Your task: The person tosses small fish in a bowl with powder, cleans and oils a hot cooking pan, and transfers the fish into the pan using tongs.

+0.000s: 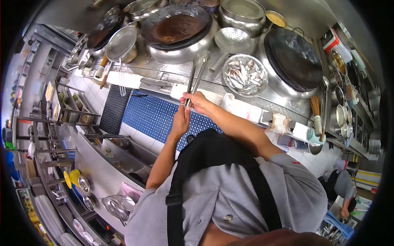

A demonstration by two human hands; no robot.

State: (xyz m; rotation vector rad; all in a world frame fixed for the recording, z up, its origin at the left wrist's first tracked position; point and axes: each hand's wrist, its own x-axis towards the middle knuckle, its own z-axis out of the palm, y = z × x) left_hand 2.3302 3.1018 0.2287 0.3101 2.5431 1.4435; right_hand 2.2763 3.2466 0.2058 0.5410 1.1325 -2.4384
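Long metal tongs [191, 82] reach away from me over the stove edge, their two arms slightly apart at the far tips. My right hand [197, 102] is closed round their near end. My left hand [180, 121] is closed just below it, its fingers also on the end of the tongs. To the right of the tong tips, a round metal strainer [245, 76] holds several small silvery fish. Beyond it lies a perforated skimmer [234, 40] with its handle toward me. The wok [178, 26] past the tips has a brown, wet-looking inside.
A dark wok [293, 59] sits on the right burner. A metal pot [242, 12] stands at the back, and a mesh strainer [122, 43] rests over a pot at left. A bamboo brush [316, 112] is at right. Blue matting [154, 115] covers the floor. Another person [342, 184] is at far right.
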